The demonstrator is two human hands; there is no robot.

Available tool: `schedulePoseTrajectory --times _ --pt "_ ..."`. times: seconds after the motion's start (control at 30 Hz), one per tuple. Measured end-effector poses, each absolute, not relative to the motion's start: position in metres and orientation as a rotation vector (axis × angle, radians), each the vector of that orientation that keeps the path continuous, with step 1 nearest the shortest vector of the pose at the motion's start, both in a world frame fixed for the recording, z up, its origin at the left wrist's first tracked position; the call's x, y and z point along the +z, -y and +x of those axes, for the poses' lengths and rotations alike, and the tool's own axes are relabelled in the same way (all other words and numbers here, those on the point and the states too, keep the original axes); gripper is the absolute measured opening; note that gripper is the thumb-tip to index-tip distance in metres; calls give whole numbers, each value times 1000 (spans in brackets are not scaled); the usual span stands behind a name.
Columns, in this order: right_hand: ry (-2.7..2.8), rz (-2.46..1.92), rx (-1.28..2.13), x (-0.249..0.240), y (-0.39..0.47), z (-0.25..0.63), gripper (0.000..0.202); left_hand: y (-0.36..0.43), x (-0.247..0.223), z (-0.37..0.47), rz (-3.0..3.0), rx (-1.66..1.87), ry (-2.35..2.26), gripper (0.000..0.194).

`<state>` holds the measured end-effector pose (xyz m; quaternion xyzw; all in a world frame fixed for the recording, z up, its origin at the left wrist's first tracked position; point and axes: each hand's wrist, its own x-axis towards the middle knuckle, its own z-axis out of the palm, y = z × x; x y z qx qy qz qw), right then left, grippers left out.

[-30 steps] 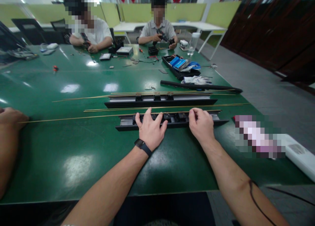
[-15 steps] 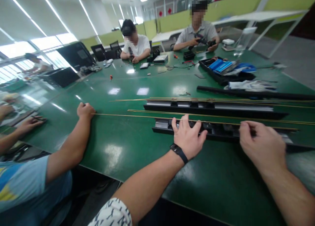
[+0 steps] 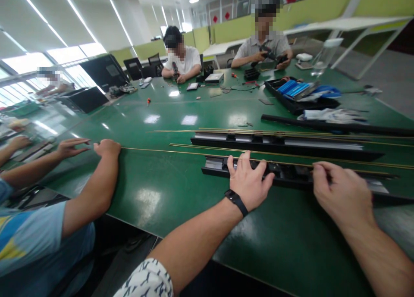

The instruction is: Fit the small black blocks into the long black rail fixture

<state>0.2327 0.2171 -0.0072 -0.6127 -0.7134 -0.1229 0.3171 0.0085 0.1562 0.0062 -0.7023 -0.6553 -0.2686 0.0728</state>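
My left hand (image 3: 248, 182), a black band on its wrist, lies with fingers spread over the nearer black channel (image 3: 215, 172) and touches a thin brass rod (image 3: 181, 151) along it. Farther right, my right hand (image 3: 343, 191) pinches that same rod between thumb and forefinger above the channel. The rod runs left to a co-worker's closed hand (image 3: 108, 148). Behind the nearer channel lies a second black channel (image 3: 284, 148), with several more brass rods around and over it. Silver strips and dark parts show inside both channels.
A black bar (image 3: 323, 123), white gloves (image 3: 334, 115) and a black tray (image 3: 281, 99) of blue packets lie at the back right of the green table (image 3: 181, 202). Two people sit across it. A co-worker's arms reach in from the left.
The co-worker's other hand has come in beside the closed hand at the rod's left end. My right hand has shifted slightly left; my left hand stays spread on the channel.
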Motion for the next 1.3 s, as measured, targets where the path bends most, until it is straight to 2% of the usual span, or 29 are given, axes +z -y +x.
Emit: schedulePoseTrajectory --times 0.73,1.3 --pt "1861 -1573 -273 -3 -211 230 46 -157 5 9 -2105 -798 1970 40" --pt "1950 -1512 -149 -3 -206 226 38 -156 6 12 -2104 -796 1982 40"
